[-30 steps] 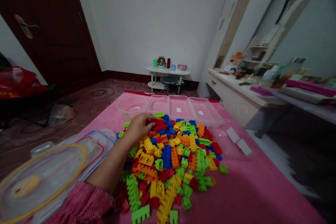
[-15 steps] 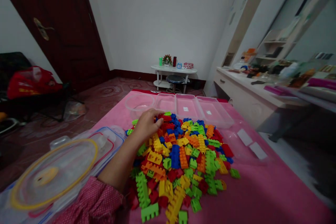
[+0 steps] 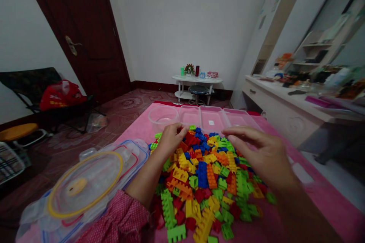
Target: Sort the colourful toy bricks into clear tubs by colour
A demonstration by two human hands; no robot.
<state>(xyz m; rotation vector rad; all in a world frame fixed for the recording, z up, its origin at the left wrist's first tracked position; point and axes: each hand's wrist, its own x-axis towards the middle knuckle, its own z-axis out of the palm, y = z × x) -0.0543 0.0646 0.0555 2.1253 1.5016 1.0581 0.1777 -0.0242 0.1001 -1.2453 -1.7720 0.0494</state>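
Observation:
A heap of plastic building bricks [image 3: 202,174] in red, blue, green, yellow and orange lies on the pink tabletop. At its far left edge is my left hand [image 3: 172,138], palm down, thumb a little apart from the curved fingers. Red and green bricks are right beside its fingertips, and no brick shows in it. My right hand [image 3: 262,152] hovers over the heap's right side with fingers stretched forward and the thumb apart, holding nothing visible. A round clear tub [image 3: 163,114] stands just beyond my left hand. Rectangular clear containers [image 3: 211,115] line up to its right.
Clear lids, one with a yellow ring [image 3: 85,184], are stacked at the left. A cluttered white dresser [image 3: 281,102] stands on the right. Farther off are a small white table [image 3: 196,80] and a dark stool [image 3: 199,90]. A red bag [image 3: 61,95] sits on a chair at left.
My right hand has come into view from the right, over the bricks. My left hand has stayed by the heap's far left edge. The whole view has shifted slightly leftward.

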